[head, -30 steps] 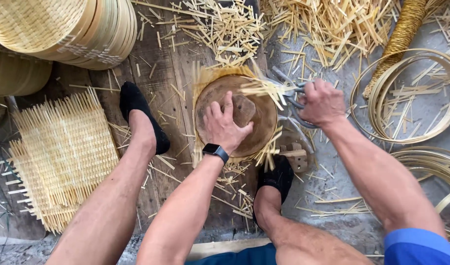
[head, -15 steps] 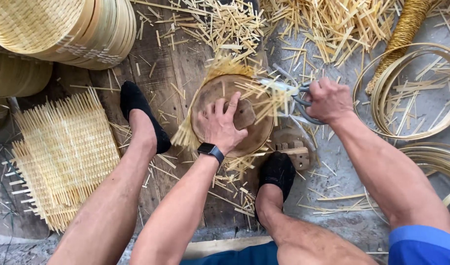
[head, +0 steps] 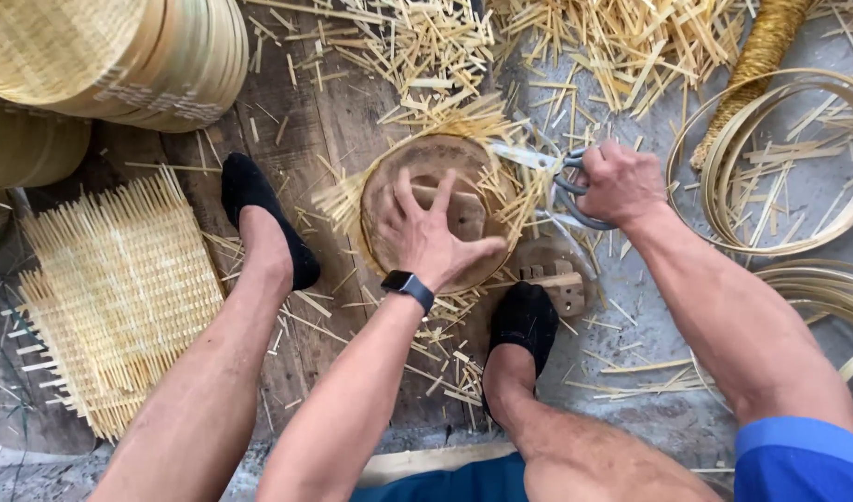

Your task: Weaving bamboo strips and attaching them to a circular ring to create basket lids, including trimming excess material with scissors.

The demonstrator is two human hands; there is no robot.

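Sitting at far left, the flat woven bamboo mat (head: 119, 297) with loose strip ends lies on the floor, same spot as in the earlier frames; above it the stacked round baskets (head: 119, 56) hold their place too. Left foot in a black sock (head: 264, 218) rests on the dark wooden plank (head: 324, 121), unchanged. Centre: the left hand (head: 431, 237) presses flat, fingers spread and not clenched around anything, on the round wooden disc (head: 426, 209), which pins a woven bamboo piece underneath; only the fringe of strip ends (head: 463, 125) sticks out past the rim. Compared with a second ago the fringe reads differently: then a clump of long strips lay across the disc's upper right, half a second ago the ends splayed along the top and left edge, now the top edge shows a tighter, shorter fringe and the left-side ends poke out near the hand's thumb side, so the disc and piece look rotated a bit under the palm, and trimming around the rim seems to be moving on, though how much rim is left I cannot tell. A black watch (head: 409, 286) sits on the left wrist. Right foot (head: 527, 321) is beside a small wooden block (head: 556, 279). Right hand (head: 620, 184) has its fingers clenched through the handles of the scissors (head: 538, 163), blades pointing left at the fringe at the disc's upper right edge; the hand sits slightly higher than earlier. Offcuts (head: 631, 37) litter the floor; bamboo hoops (head: 780, 158) lie at right.
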